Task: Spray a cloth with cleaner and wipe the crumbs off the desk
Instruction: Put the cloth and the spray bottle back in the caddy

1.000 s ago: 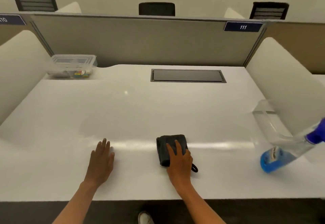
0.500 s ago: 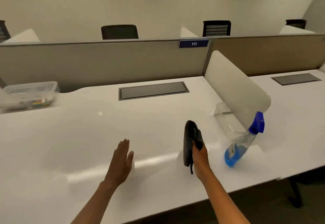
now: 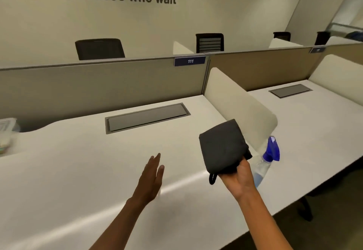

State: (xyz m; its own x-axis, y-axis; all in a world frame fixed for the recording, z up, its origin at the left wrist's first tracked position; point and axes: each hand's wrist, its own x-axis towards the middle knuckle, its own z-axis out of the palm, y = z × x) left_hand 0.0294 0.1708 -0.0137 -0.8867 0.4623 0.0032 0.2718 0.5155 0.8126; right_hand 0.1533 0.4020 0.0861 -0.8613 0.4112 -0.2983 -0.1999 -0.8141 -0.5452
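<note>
My right hand (image 3: 238, 177) holds a folded dark grey cloth (image 3: 222, 145) up above the white desk (image 3: 78, 171), its flat side turned toward me. A small loop hangs from the cloth's lower corner. Just behind my right hand stands a clear spray bottle (image 3: 262, 168) with blue liquid and a blue trigger head, partly hidden by the hand and cloth. My left hand (image 3: 152, 179) hovers over the desk to the left of the cloth, fingers straight and together, holding nothing. I cannot make out any crumbs on the desk.
A cream side divider (image 3: 239, 108) rises right behind the bottle. A grey cable hatch (image 3: 147, 117) is set in the desk's back. A clear plastic box (image 3: 6, 134) sits at the far left. A grey partition (image 3: 98, 87) closes the back; the desk's front edge runs lower right.
My right hand picked the cloth off the desk and raised it, turning its flat face toward me. My left hand lifted off the desk. The view swung right and up.
</note>
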